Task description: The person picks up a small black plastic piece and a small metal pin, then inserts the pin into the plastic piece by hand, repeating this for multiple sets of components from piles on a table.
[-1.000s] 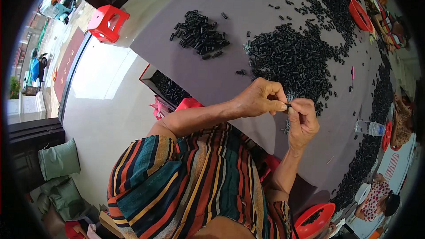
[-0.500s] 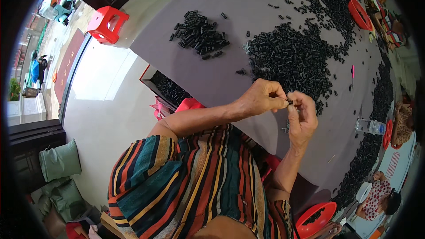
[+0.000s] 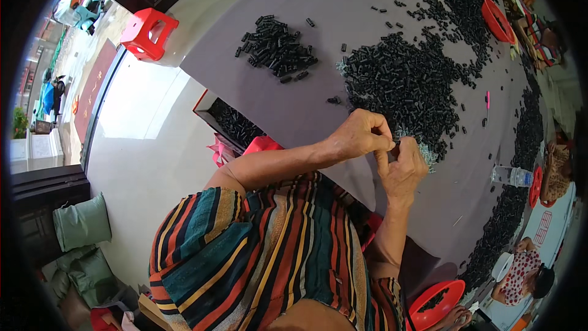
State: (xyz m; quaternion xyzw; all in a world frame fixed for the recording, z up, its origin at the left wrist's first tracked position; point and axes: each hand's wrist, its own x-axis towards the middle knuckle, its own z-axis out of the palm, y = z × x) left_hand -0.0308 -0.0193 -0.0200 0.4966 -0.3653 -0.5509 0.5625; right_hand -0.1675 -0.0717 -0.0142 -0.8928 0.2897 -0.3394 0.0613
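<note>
Left hand: As I look down through the head camera, the left hand (image 3: 358,136) has its thumb and fingers pinched narrow on a small dark piece (image 3: 397,143), right at the tips.
Right hand: I see the right hand (image 3: 403,168) meeting it there, fingers curled; I cannot tell whether they grip the piece too.
Large heap: Just beyond both hands, a broad heap of short black pieces (image 3: 398,79) covers part of the grey tabletop (image 3: 331,0).
Small heap: To its left, well apart, I have a smaller black heap (image 3: 275,49).
Pale bits: Some pale bits (image 3: 429,154) lie just beside the right hand.
Bottle: A clear bottle (image 3: 513,176) is to the hands' right.
Stool: A red stool (image 3: 149,32) is left of the tabletop.
</note>
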